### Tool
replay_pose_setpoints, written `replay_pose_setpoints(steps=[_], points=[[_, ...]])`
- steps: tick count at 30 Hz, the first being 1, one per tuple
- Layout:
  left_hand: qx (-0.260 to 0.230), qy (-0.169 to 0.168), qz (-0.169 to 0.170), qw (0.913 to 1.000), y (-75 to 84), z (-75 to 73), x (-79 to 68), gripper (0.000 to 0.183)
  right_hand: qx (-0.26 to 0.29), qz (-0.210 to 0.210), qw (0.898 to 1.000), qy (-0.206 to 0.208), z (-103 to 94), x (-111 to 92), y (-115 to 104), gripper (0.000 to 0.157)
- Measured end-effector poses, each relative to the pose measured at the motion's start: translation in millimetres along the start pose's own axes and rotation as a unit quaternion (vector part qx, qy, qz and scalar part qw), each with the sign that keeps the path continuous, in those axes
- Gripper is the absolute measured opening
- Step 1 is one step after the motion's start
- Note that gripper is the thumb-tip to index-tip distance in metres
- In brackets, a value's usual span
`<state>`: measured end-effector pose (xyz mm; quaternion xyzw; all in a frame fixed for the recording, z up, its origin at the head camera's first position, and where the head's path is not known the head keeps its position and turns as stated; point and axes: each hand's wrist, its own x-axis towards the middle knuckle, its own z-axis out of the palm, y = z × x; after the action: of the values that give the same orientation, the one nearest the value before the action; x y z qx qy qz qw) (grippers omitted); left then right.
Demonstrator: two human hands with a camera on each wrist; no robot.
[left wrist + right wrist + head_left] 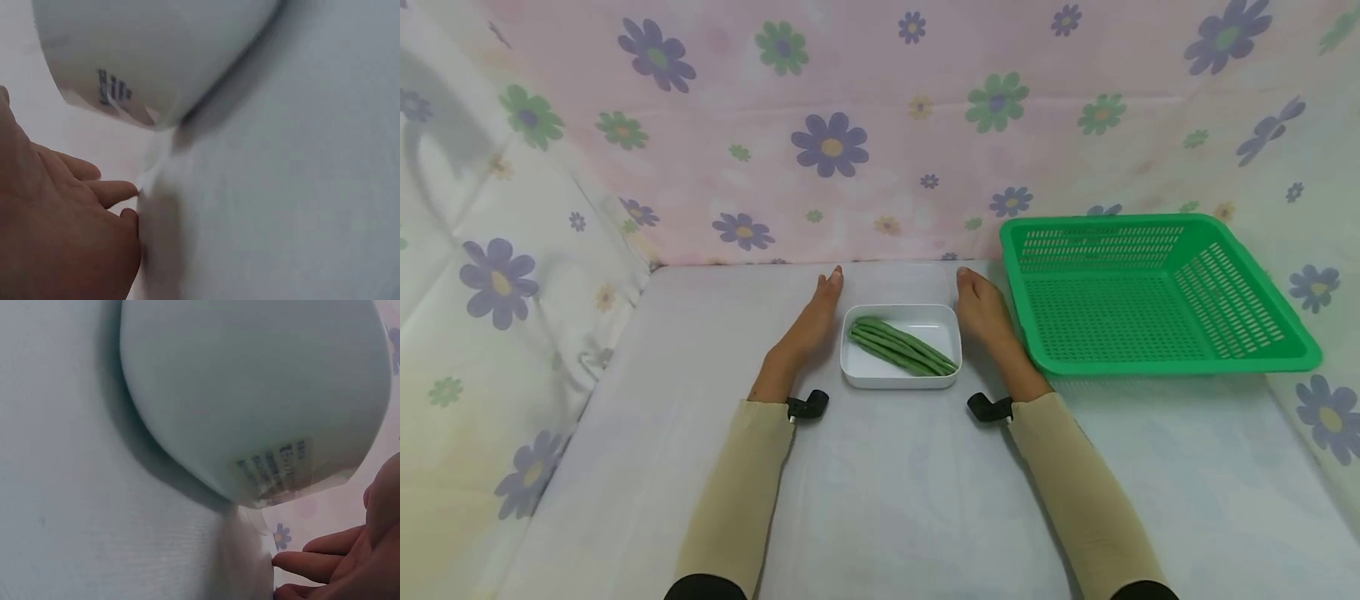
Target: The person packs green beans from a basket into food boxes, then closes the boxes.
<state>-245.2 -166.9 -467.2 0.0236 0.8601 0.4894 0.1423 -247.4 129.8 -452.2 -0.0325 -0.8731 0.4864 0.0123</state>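
A white rectangular dish (898,383) sits on the cloth-covered table in the head view, with a bundle of green beans (898,346) lying slantwise inside. My left hand (812,325) is just left of the dish, its fingers stretched forward and holding nothing. On the opposite side, my right hand (983,310) stands beside the dish's right end, also holding nothing. The left wrist view shows the dish's side wall (156,50) with printed marks, apart from the left fingers (112,192). In the right wrist view, a clear label (275,472) is on the dish, and the right fingers (312,565) are apart from it.
A green plastic basket (1165,367) with slotted walls stands to the right, close by the right forearm. Flowered cloth (880,92) hangs behind the table's back edge and along both sides. White cloth (910,500) covers the tabletop.
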Motion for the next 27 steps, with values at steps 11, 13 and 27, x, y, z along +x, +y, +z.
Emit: replay_pose_setpoints(steps=[11, 13, 27], points=[[-0.029, -0.013, -0.031, 0.999, 14.4, 12.1, -2.5, 0.103, 0.002, -0.009, 0.998, -0.061, 0.6, -1, -7, 0.064], [-0.024, -0.017, -0.018, 0.9994, 14.4, 11.7, -3.3, 0.102, 0.007, -0.002, 0.998, -0.065, 0.6, -2, -9, 0.065], [-0.082, -0.01, 0.031, 0.9961, 14.7, 10.2, -5.3, 0.104, 0.078, 0.057, 0.993, -0.06, -1.4, -5, -17, 0.063]])
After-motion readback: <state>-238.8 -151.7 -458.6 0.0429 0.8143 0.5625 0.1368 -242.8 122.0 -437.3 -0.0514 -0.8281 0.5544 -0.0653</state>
